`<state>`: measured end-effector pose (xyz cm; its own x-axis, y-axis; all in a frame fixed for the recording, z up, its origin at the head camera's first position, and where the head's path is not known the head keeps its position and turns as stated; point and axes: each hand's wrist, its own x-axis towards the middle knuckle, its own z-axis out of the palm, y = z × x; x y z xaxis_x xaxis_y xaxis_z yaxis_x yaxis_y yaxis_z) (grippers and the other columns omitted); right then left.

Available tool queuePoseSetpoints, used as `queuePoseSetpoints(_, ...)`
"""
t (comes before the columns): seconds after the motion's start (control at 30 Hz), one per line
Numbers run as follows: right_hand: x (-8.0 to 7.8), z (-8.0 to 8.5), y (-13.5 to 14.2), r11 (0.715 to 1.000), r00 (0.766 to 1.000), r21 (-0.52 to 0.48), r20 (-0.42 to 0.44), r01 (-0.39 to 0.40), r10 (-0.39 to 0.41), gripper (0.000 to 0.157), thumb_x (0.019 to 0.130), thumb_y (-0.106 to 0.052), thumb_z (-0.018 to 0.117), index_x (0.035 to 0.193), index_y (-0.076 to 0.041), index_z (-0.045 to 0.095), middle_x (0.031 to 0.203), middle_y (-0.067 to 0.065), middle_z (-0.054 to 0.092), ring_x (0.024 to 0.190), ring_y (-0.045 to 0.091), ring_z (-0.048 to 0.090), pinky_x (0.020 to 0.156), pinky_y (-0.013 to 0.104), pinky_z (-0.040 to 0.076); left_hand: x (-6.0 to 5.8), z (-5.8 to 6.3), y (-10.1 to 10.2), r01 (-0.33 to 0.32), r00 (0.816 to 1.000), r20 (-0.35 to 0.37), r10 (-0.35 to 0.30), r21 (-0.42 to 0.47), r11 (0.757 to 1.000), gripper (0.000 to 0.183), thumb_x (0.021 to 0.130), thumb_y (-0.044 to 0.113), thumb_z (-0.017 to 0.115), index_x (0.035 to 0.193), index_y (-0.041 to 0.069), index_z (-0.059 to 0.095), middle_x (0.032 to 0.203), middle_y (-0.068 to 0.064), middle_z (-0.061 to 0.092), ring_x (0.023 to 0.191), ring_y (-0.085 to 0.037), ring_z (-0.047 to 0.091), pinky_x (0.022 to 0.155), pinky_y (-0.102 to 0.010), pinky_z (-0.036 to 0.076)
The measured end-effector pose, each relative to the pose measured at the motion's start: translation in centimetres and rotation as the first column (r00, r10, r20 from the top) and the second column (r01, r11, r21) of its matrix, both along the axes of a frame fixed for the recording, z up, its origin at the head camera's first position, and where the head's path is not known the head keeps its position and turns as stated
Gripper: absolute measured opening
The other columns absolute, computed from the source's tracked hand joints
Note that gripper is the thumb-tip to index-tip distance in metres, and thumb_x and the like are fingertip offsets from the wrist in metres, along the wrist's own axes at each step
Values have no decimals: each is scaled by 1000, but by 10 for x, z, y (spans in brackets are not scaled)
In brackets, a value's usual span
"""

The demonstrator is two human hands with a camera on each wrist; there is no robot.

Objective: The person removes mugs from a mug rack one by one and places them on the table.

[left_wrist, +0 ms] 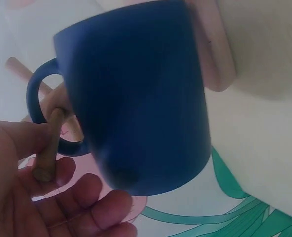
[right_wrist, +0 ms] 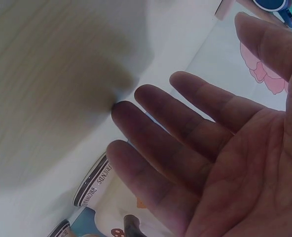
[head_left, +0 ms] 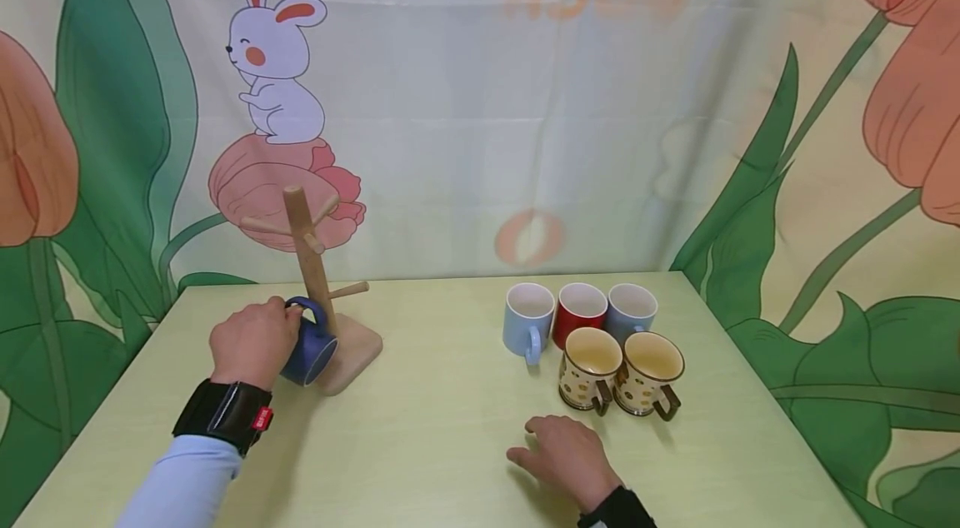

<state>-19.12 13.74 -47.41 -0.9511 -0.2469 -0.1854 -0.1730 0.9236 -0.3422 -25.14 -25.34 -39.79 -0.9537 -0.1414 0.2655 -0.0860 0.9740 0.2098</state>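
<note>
A dark blue mug point(head_left: 309, 349) is tilted sideways at the wooden mug tree point(head_left: 309, 249). A lower peg point(left_wrist: 50, 148) passes through the mug's handle point(left_wrist: 35, 96) in the left wrist view. My left hand point(head_left: 255, 341) pinches the handle beside that peg with thumb and index finger; the other fingers lie loosely curled below the mug point(left_wrist: 141, 98). Over the table in front of the patterned mugs, my right hand point(head_left: 566, 457) holds nothing. Its fingers point(right_wrist: 161, 143) are spread and nearly straight in the right wrist view.
A light blue mug point(head_left: 527, 324), a red mug point(head_left: 579, 320) and a blue-grey mug point(head_left: 632, 316) stand upright at the back right. Before them stand two cream patterned mugs point(head_left: 588, 374) with brown handles. A printed curtain point(head_left: 450, 95) hangs behind the table point(head_left: 420, 428).
</note>
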Motion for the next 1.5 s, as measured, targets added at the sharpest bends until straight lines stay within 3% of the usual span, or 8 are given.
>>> queuePoseSetpoints(0.2,1,2,0,1000,1000,-9,-1,0,0,47,87,-43,73,112,-4,70,104,11,70,97,31,64,86,55,50,7,-6,-4,-16,999,-37,19,57,998,45,100,35,58,107,-10,59,85,-28,61,68,-41,62,54,-53,52)
queuePoseSetpoints(0.37,2,4,1,1000,1000,-13,-16,8,-9,48,87,-44,73,113,-4,70,106,11,70,99,32,64,88,54,49,16,-14,-10,-56,998,-27,61,151,987,63,97,46,60,118,-12,48,97,-34,55,83,-50,62,60,-58,51)
queuePoseSetpoints(0.57,2,7,1,1000,1000,-9,-18,19,-19,48,87,-44,73,114,-4,70,106,10,70,99,32,65,86,54,50,23,-27,-24,-148,988,85,127,313,938,91,93,67,49,129,-16,37,111,-38,48,93,-55,58,65,-61,49)
queuePoseSetpoints(0.73,1,8,1,999,999,-11,0,36,-36,49,87,-44,73,115,-4,70,106,10,70,99,32,65,87,54,50,25,-37,-34,-209,974,168,153,394,895,109,90,77,38,138,-20,28,119,-42,45,100,-57,55,73,-63,48)
queuePoseSetpoints(1.0,1,7,2,999,999,-5,-15,33,-33,49,87,-45,73,115,-4,70,105,10,70,99,32,65,85,54,50,20,-50,-46,-231,936,346,71,447,864,120,88,83,20,140,-25,18,134,-49,33,120,-62,41,94,-67,40)
queuePoseSetpoints(1.07,2,7,2,999,999,-4,-18,37,-37,49,87,-45,73,115,-4,70,106,10,70,100,32,64,86,54,50,19,-52,-48,-231,925,378,41,472,851,122,87,84,17,140,-26,16,133,-50,33,116,-60,45,92,-65,43)
queuePoseSetpoints(1.23,4,9,2,998,996,35,-76,44,-41,49,86,-44,74,113,-3,70,100,11,70,95,31,65,82,51,52,17,-57,-48,-243,908,418,-19,563,790,126,85,86,17,142,-26,11,128,-48,37,102,-52,57,83,-54,53)
queuePoseSetpoints(1.5,5,11,2,996,990,74,-136,44,-33,48,85,-45,74,110,-4,71,92,9,68,87,28,66,75,48,53,12,-61,-45,-214,923,368,-110,732,647,125,85,85,21,142,-25,10,127,-45,41,112,-53,54,79,-46,57)
